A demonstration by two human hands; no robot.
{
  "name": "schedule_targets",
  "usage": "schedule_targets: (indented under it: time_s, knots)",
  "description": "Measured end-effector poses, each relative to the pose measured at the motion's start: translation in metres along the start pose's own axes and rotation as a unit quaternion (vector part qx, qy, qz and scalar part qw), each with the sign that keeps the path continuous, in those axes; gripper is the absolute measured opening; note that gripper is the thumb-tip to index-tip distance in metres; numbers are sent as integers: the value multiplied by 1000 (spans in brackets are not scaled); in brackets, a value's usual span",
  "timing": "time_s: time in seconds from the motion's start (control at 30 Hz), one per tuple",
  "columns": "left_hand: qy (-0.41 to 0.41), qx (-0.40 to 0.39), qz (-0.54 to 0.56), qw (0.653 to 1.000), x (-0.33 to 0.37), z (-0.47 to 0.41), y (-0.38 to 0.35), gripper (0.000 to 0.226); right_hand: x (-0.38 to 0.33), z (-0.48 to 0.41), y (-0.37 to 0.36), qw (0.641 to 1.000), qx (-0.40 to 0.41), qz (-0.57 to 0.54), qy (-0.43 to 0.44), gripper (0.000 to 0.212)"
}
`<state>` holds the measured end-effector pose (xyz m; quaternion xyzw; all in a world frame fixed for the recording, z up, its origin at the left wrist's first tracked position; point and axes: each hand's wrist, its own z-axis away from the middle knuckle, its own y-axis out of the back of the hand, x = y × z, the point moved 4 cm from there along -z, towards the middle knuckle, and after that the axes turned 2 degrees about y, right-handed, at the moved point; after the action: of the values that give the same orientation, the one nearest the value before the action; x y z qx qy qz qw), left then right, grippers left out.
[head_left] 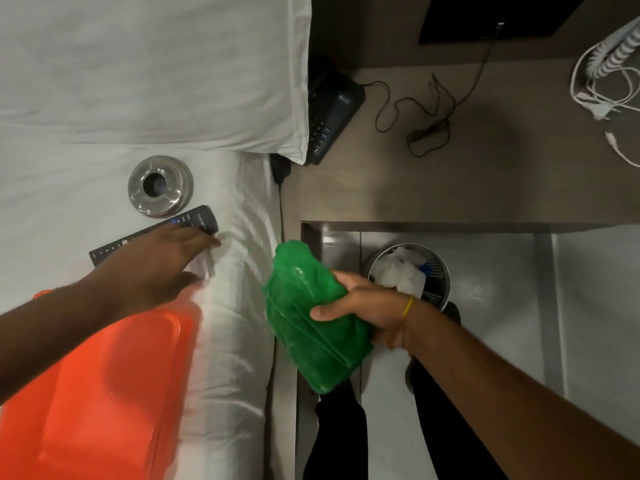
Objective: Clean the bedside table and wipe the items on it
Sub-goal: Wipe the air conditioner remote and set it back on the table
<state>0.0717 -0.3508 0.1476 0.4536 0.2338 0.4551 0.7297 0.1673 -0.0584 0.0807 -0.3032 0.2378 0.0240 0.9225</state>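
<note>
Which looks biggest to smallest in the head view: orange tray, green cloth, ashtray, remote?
1. orange tray, though it is nearest the camera
2. green cloth
3. ashtray and remote: unsure, the left hand covers part of the remote

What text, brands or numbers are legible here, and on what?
"CROWN", as best it reads, upside down on the end of the black remote control lying on the bed.
Button labels on the remote: too small to read.
Logo and keypad markings on the black telephone on the bedside table: too small and dark to read.
Green cloth, orange tray, metal ashtray, waste bin: no text visible.
</note>
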Motion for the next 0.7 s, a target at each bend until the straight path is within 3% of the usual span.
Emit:
schedule_targets:
  time_s: [0.13,0.27,0.33,0.47,0.53,0.6,0.7]
  knots:
    - [-75,-31,-95,992,-2,-2,-5,74,10,19,16,1000,1,-27,-10,55]
    - [-23,-111,-82,990,2,-13,4,27,14,34,33,999,13,-37,-14,55]
    - [14,-138,-55,989,6,-21,14,19,13,42,42,999,23,-37,-12,55]
    - [83,-3,125,989,23,-41,74,27,1,60,59,998,36,-58,6,57]
    - [168,41,277,945,31,-50,105,31,-11,72,66,995,47,-75,35,61]
    - [211,44,497,840,46,-60,109,35,-28,83,74,990,95,-62,86,62]
    - [245,-3,688,683,84,-71,88,55,-61,96,93,949,250,19,192,50]
